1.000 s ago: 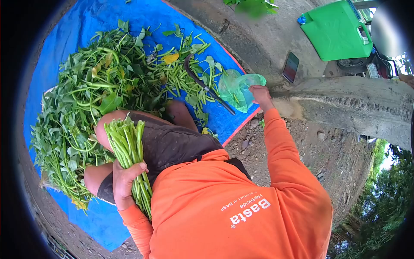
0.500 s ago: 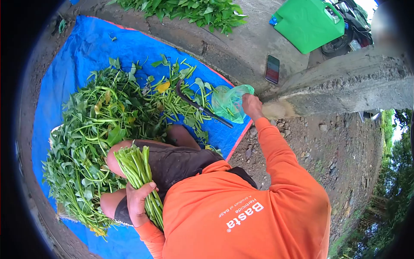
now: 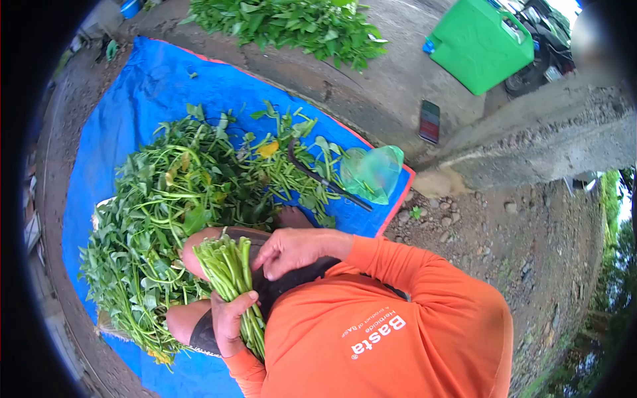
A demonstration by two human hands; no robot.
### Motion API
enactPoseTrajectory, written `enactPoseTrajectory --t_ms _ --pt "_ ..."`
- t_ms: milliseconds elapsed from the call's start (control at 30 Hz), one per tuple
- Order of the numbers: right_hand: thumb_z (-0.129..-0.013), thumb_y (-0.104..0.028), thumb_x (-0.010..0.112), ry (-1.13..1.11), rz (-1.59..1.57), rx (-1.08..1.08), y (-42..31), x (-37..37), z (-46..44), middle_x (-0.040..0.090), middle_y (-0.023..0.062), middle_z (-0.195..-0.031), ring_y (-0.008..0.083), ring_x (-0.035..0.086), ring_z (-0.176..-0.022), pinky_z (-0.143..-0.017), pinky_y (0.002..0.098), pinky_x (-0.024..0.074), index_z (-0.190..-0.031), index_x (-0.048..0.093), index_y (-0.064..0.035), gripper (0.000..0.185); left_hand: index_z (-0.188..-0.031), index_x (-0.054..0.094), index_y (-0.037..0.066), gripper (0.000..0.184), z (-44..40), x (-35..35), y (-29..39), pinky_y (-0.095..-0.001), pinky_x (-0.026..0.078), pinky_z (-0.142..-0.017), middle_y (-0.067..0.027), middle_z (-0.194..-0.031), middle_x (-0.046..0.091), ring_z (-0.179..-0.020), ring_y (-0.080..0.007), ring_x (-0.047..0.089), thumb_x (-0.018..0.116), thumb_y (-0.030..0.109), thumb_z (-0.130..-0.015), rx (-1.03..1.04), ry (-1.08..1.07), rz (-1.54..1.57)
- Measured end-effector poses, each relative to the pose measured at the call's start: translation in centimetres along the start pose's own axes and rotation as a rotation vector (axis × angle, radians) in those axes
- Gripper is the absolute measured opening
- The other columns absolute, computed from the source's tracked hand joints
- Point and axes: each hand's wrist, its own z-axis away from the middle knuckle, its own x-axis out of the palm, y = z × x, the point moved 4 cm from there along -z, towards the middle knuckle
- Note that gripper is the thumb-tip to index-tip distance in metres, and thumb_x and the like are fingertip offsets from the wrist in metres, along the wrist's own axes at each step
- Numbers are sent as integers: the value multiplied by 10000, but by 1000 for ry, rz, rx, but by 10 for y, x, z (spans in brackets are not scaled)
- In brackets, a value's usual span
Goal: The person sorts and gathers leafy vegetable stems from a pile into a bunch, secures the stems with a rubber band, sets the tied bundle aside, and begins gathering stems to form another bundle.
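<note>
My left hand is wrapped round a bundle of cut green stems held over my lap. Just right of the bundle's upper end is my right hand, its fingers curled together; anything between them is too small to make out. A large heap of leafy vines lies on the blue tarp by my legs. Short cut stem pieces are scattered beyond my foot. Across them lies a curved, dark-bladed sickle, beside a translucent green plastic bag at the tarp's corner.
A phone lies on the concrete past the tarp. Behind it stands a green jerrycan. More leafy greens are piled at the top. A concrete post or ledge borders the stony ground on the right.
My right hand has left the green bag and moved back to the stem bundle. The bag now rests on the tarp. My left hand still holds the bundle.
</note>
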Motion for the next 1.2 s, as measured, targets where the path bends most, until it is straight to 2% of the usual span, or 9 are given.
enactPoseTrajectory --t_ms 67,133,300,567,700,733,767,900,1200 --pt "-925 -275 848 -53 -20 -299 -7 27 -28 778 36 -1044 103 669 -854 -699 290 545 -1346 726 -53 491 -1028 741 -29 324 -1 -4 -2 -320 558 -658 -91 -884 746 -711 -166 696 807 83 -732 63 -25 -4" --pt "-843 -340 938 -174 -290 150 -21 46 -43 751 65 -1108 160 685 -958 -844 347 575 -1318 702 -48 606 -985 776 -37 285 -8 -14 -15 -323 570 -711 -82 -921 776 -787 -142 712 837 109 -748 107 -78 -220" --pt "-850 -288 866 357 -261 -133 -23 74 -63 730 96 -1172 184 677 -1079 -963 347 547 -1306 681 -25 558 -1067 762 -56 314 -9 -14 -15 -341 574 -845 -74 -985 768 -904 -151 694 834 117 -816 123 -25 -246" --pt "-873 -169 818 389 -305 -147 5 81 -77 719 88 -1225 162 662 -1146 -997 344 541 -1388 644 -35 560 -1494 478 -23 862 0 -18 -21 -372 527 -1023 -169 -1382 626 -1200 -229 626 917 132 -769 198 63 -94" --pt "-867 -103 832 315 -430 -231 -12 78 -71 707 34 -1173 132 644 -1098 -987 328 533 -1339 651 -45 509 -1612 324 -60 1128 -4 -35 -18 -399 419 -1195 -208 -1535 538 -1388 -276 550 967 271 -746 258 -145 -332" --pt "-866 -92 838 280 -405 -237 -10 77 -71 697 12 -1140 123 637 -1073 -979 322 529 -1324 649 -50 498 -1630 311 -67 1257 -5 -42 -11 -402 367 -1241 -216 -1554 533 -1450 -284 508 981 508 -735 197 -284 -209" --pt "-863 -109 836 268 -381 -223 -8 78 -71 698 18 -1161 129 637 -1092 -992 333 527 -1335 649 -51 511 -1608 356 -75 1180 -8 -56 -3 -395 370 -1237 -217 -1550 538 -1463 -273 496 813 716 -860 129 -380 -284" --pt "-867 -131 836 263 -277 -281 -26 82 -64 697 27 -1235 145 618 -1162 -1061 351 491 -1370 642 -50 546 -1539 481 -114 1005 -52 -34 -22 -381 473 -1162 -236 -1462 638 -1335 -276 628 352 770 -1078 304 522 161" --pt "-889 -186 864 238 -161 -272 -48 64 -38 687 65 -1310 185 604 -1216 -1115 370 456 -1392 637 -49 568 -1489 598 21 595 -57 -15 -24 -389 563 -1079 -119 -1393 684 -1219 -242 696 491 496 -1148 12 89 686"
